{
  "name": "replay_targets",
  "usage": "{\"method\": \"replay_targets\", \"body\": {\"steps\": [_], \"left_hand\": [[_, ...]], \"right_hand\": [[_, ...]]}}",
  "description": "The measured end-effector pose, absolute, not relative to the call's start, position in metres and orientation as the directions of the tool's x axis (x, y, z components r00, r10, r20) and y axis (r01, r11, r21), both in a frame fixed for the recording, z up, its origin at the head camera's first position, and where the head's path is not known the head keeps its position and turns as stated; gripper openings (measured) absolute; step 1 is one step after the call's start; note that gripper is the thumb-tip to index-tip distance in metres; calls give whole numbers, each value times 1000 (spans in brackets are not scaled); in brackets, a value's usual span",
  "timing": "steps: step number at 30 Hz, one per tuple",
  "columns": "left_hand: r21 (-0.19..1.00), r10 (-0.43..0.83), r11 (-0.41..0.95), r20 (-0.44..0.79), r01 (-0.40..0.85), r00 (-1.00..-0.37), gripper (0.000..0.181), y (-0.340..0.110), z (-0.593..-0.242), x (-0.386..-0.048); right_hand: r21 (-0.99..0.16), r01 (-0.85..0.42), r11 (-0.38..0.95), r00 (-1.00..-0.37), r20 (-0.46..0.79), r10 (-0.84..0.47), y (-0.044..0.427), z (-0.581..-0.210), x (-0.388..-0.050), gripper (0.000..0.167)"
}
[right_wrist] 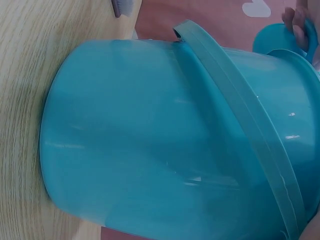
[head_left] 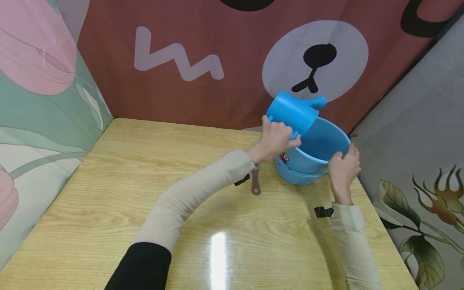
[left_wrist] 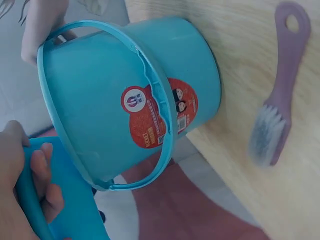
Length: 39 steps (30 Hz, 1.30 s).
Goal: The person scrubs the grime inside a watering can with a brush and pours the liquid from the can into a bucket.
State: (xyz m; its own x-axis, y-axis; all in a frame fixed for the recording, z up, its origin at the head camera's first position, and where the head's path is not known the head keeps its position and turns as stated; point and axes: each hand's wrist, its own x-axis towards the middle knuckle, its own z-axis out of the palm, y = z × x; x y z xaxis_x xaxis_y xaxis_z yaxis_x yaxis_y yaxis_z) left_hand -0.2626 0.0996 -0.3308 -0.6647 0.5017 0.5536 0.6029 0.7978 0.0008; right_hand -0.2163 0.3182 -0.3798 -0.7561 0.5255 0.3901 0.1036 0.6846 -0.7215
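My left hand [head_left: 276, 139] grips the handle of a bright blue watering can [head_left: 291, 110]. The can is tipped on its side, its mouth facing the bucket and its spout [head_left: 319, 102] pointing to the right. Below and beside it, a light blue bucket [head_left: 308, 162] stands upright on the table. My right hand [head_left: 344, 167] holds the bucket's right rim, thumb on the near side. In the left wrist view the bucket's carrying handle [left_wrist: 159, 90] hangs down across a red label [left_wrist: 142, 120]. I cannot see the bottom of the bucket's inside.
A brush [left_wrist: 287, 75] with a purple handle and pale bristles lies on the wooden table [head_left: 145, 193], left of the bucket. A brown printed cloth [head_left: 188, 96] hangs behind the table, and a grey floral one [head_left: 409, 153] borders its right edge.
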Motion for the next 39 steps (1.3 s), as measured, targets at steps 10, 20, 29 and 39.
{"method": "replay_targets", "body": {"steps": [10, 20, 29, 39], "left_hand": [[425, 359, 671, 530, 607, -768, 51, 91, -334, -266], [635, 301, 516, 493, 574, -816, 50, 83, -337, -265], [642, 305, 509, 488, 573, -818, 50, 81, -340, -266], [656, 302, 481, 499, 582, -812, 51, 78, -342, -266]], "right_hand": [[-725, 112, 679, -761, 377, 528, 318, -379, -217, 55], [-725, 115, 680, -759, 377, 531, 318, -380, -217, 55], [-731, 121, 671, -768, 360, 530, 320, -381, -216, 55], [-735, 115, 668, -766, 362, 531, 319, -380, -216, 55]]}}
